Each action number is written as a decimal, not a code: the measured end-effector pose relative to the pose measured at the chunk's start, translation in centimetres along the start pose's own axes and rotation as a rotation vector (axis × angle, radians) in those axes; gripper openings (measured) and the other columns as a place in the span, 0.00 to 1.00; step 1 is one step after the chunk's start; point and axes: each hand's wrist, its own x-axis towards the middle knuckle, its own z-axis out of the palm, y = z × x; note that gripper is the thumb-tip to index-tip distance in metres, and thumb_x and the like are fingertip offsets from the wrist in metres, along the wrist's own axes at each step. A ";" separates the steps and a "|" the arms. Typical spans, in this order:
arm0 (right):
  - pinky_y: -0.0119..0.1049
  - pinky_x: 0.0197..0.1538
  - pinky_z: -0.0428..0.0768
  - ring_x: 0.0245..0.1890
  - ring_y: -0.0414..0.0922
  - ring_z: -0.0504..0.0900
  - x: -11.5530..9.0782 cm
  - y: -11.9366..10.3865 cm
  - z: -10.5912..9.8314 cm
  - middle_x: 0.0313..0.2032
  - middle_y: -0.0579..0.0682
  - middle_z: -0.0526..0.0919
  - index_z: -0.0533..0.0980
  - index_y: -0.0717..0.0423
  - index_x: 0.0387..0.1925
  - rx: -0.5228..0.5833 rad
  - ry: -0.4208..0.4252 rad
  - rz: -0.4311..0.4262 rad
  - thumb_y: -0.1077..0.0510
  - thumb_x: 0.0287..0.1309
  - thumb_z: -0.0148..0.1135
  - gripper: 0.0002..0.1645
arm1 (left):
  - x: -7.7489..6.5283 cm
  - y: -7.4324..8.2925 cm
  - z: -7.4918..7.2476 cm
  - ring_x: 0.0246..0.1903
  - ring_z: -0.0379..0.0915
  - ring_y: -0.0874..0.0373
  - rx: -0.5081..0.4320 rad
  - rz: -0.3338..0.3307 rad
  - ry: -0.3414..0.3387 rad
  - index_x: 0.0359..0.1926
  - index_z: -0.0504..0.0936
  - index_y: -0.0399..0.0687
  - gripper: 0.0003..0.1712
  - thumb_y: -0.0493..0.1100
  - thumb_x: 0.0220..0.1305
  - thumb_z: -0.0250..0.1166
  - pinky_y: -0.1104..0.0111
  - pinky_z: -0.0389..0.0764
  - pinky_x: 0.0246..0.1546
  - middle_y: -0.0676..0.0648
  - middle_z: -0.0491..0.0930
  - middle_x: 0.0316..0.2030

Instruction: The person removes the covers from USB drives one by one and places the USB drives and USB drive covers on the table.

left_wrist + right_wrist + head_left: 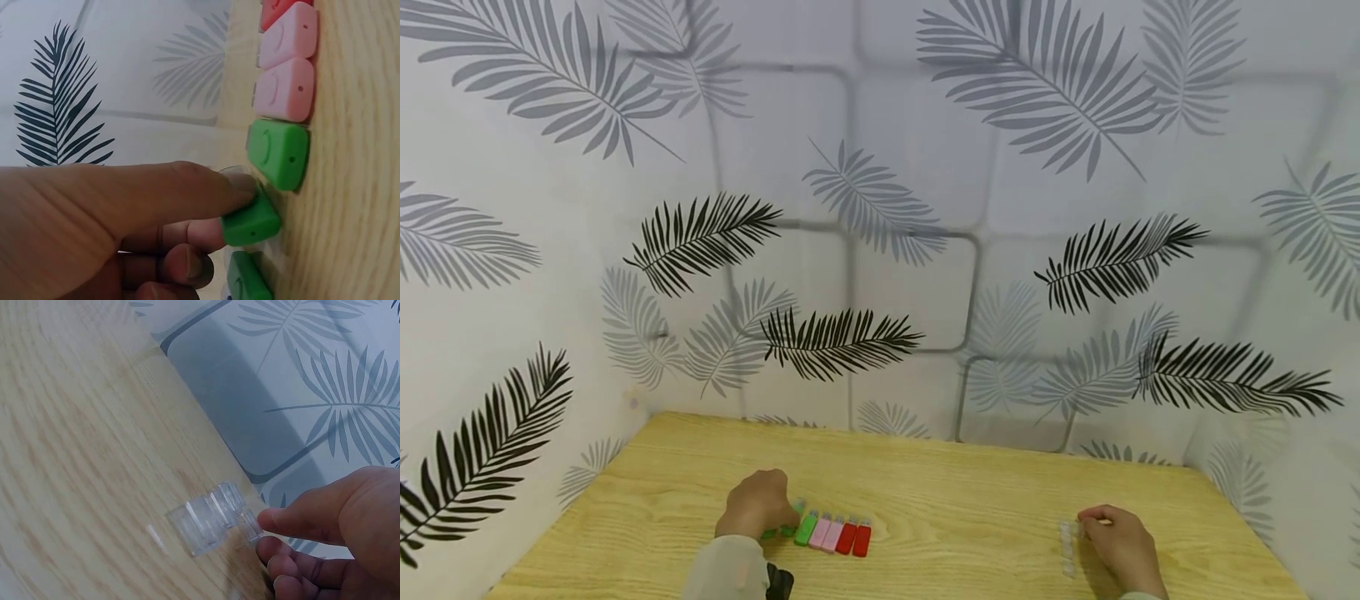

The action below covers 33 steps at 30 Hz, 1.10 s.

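My left hand (757, 504) pinches a green USB flash drive (253, 225) between thumb and fingers, at the left part of a row of drives. Just beyond the thumb tip a clear edge shows, mostly hidden. Beside the held drive lies another green drive (281, 156), and a further green drive (249, 280) lies on its other side. Far to the right, my right hand (1116, 542) pinches a small clear plastic cap (251, 526) between thumb and forefinger. It is at the far end of a line of similar clear caps (199, 524) on the table.
Two pink drives (820, 532) and two red drives (862, 540) continue the row to the right. All lie on a light wooden table (955, 517). A wall (910, 283) with a leaf pattern stands behind the table's back edge.
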 end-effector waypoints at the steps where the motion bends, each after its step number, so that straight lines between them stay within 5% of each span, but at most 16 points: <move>1: 0.44 0.37 0.73 0.31 0.46 0.76 0.0 -0.1 -0.1 0.34 0.53 0.84 0.81 0.64 0.43 0.001 0.000 0.001 0.55 0.64 0.52 0.18 | 0.1 0.0 0.0 0.16 0.66 0.57 0.003 0.003 0.005 0.20 0.74 0.45 0.14 0.40 0.48 0.74 0.66 0.67 0.17 0.49 0.73 0.17; 10: 0.45 0.36 0.75 0.25 0.43 0.78 -0.1 -0.6 -0.1 0.28 0.51 0.84 0.79 0.67 0.43 0.020 0.027 -0.009 0.55 0.64 0.52 0.19 | 0.1 0.4 -0.8 0.11 0.58 0.61 0.003 0.038 0.058 0.13 0.70 0.46 0.20 0.40 0.51 0.72 0.70 0.62 0.13 0.52 0.65 0.11; 16: 0.52 0.39 0.76 0.33 0.53 0.81 -0.2 -1.4 0.4 0.34 0.60 0.84 0.80 0.67 0.42 0.005 0.056 -0.041 0.56 0.63 0.53 0.18 | -0.3 1.0 -1.3 0.12 0.56 0.61 0.000 0.041 0.055 0.14 0.70 0.46 0.20 0.41 0.52 0.73 0.69 0.64 0.14 0.53 0.62 0.11; 23: 0.46 0.32 0.75 0.28 0.49 0.79 -0.4 -3.6 0.5 0.32 0.56 0.84 0.78 0.67 0.42 -0.030 0.093 -0.035 0.56 0.62 0.50 0.18 | -0.4 1.6 -1.7 0.13 0.56 0.60 0.018 0.047 0.082 0.12 0.67 0.49 0.23 0.42 0.52 0.72 0.68 0.62 0.15 0.54 0.62 0.11; 29: 0.52 0.38 0.76 0.35 0.55 0.80 -1.2 -6.7 0.7 0.35 0.59 0.83 0.78 0.64 0.41 -0.039 0.136 -0.119 0.57 0.61 0.51 0.16 | -0.8 2.7 -2.0 0.12 0.42 0.64 -0.033 0.149 0.108 0.07 0.59 0.53 0.31 0.41 0.52 0.71 0.72 0.52 0.12 0.58 0.49 0.07; 33: 0.54 0.40 0.76 0.38 0.58 0.80 -1.8 -8.6 0.9 0.38 0.60 0.83 0.78 0.64 0.43 -0.035 0.128 -0.174 0.57 0.63 0.52 0.16 | -1.3 3.5 -2.3 0.11 0.44 0.64 -0.024 0.204 0.155 0.08 0.59 0.53 0.29 0.39 0.51 0.71 0.73 0.51 0.12 0.58 0.51 0.08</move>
